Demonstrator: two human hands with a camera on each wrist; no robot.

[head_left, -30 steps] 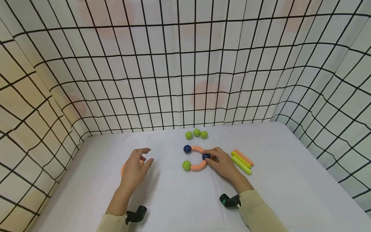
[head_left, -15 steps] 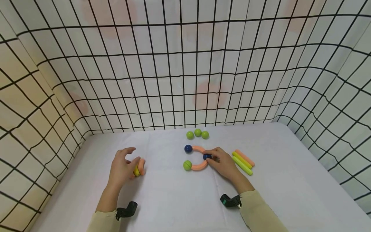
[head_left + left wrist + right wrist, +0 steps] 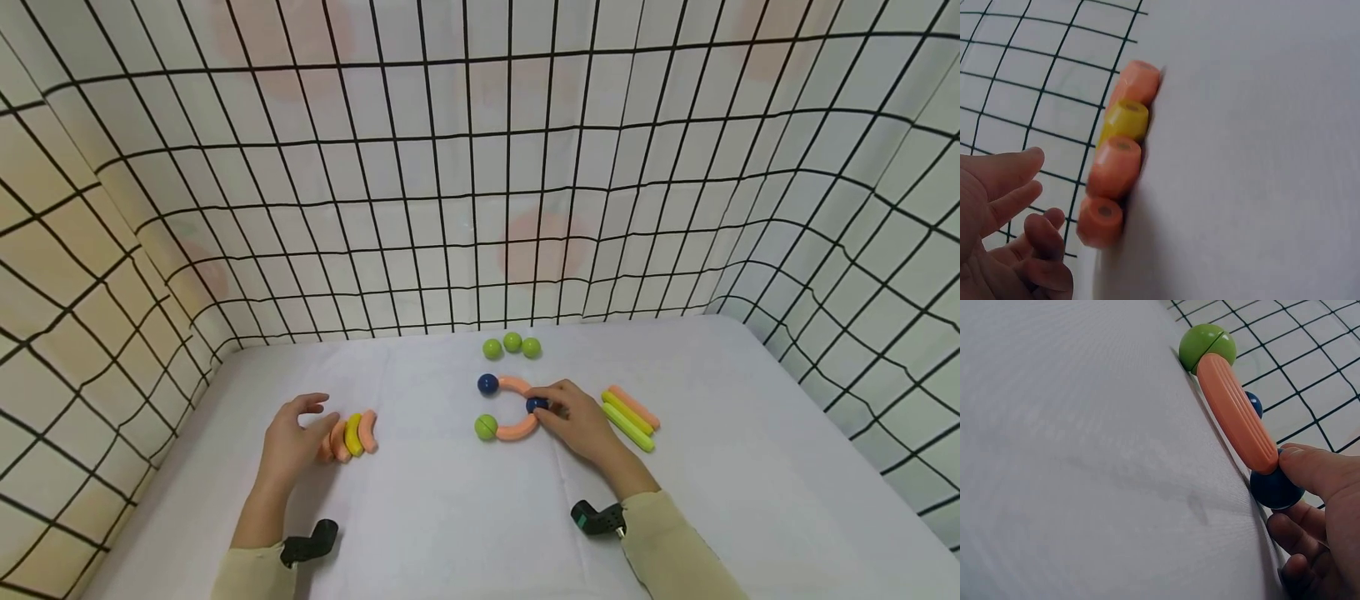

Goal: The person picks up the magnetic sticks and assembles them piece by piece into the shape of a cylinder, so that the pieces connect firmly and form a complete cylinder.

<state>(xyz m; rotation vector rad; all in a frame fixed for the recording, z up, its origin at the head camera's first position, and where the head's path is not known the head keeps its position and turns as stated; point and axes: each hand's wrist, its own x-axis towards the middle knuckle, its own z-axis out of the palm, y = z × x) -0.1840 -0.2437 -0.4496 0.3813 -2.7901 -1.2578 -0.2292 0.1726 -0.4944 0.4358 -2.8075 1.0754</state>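
Note:
My right hand (image 3: 576, 418) pinches a dark blue ball (image 3: 1276, 488) between thumb and fingers. Two curved orange rods join at this ball; the nearer orange rod (image 3: 1235, 412) leads to a green ball (image 3: 486, 427), and the farther one ends at another blue ball (image 3: 487, 384). Together they form an arc open to the left. My left hand (image 3: 291, 442) hovers with relaxed fingers over the left end of a row of curved pieces, holding nothing. A yellow curved piece (image 3: 353, 434) lies in that row among orange curved pieces (image 3: 1115, 165); the hand partly hides the leftmost in the head view.
Three loose green balls (image 3: 512, 342) sit behind the arc. Right of my right hand lie straight rods: an orange rod (image 3: 634, 407), a yellow rod (image 3: 627, 413) and a lime rod (image 3: 628, 427). Black-lined white netting (image 3: 480, 208) encloses the table's back and sides.
My left hand has moved left and lower, uncovering the row of curved pieces. The right hand keeps its pinch on the blue ball, and the arc has stayed put.

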